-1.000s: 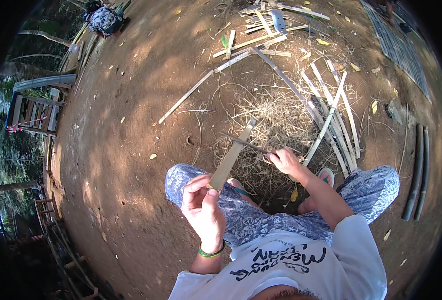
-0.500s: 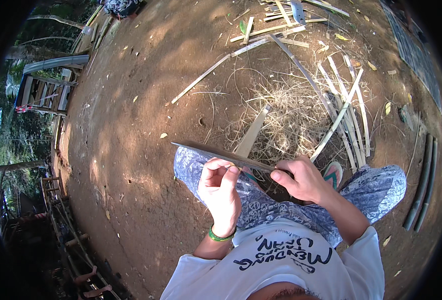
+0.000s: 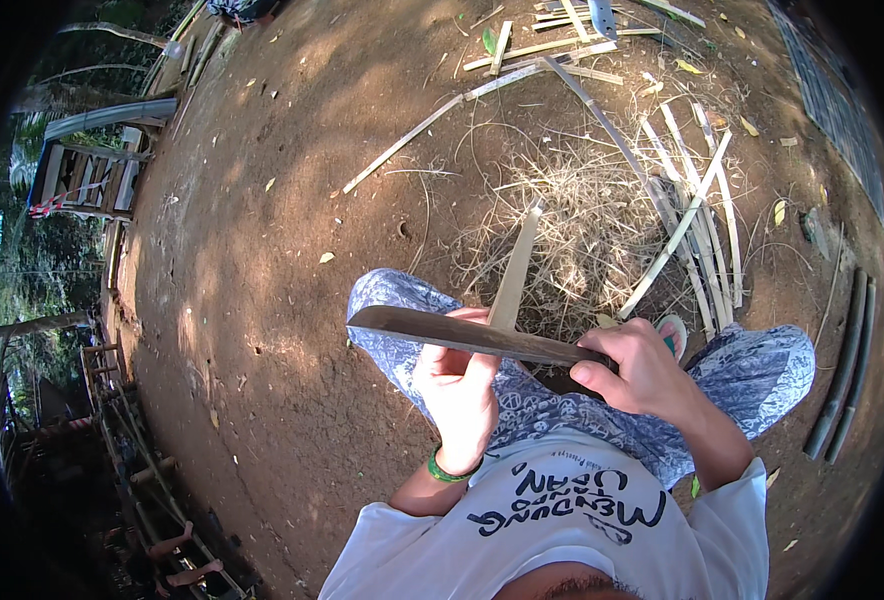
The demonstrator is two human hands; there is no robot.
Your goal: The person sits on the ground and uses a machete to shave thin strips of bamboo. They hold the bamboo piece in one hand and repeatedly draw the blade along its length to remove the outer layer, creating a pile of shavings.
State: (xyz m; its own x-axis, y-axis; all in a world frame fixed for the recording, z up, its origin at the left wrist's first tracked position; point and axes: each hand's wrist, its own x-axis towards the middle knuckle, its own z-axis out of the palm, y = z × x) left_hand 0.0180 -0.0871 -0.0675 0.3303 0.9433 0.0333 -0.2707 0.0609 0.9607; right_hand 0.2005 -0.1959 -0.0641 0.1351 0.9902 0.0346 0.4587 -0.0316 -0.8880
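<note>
My right hand (image 3: pixel 642 368) is wrapped round the grip end of a machete (image 3: pixel 452 328). Its long dark blade runs leftward across my lap, the broad side partly turned up. My left hand (image 3: pixel 456 390) is closed just under the blade, with its fingertips partly hidden behind the metal. What they pinch, if anything, cannot be made out. A flat pale bamboo strip (image 3: pixel 515 270) rises beyond the blade, its lower end beside my left fingers and partly covered. Its far end lies over a heap of thin shavings (image 3: pixel 592 235).
Several long bamboo strips (image 3: pixel 697 220) lie to the right of the shavings, with more split pieces (image 3: pixel 562 45) at the far edge. Two dark poles (image 3: pixel 842 370) rest on the earth at right. A bamboo fence (image 3: pixel 132 450) and a wooden structure (image 3: pixel 92 175) stand at left.
The blade has rolled so that more of its broad side shows. My left hand has shifted slightly right, its fingertips now passing behind the blade. My right hand has moved slightly right, still gripping the machete.
</note>
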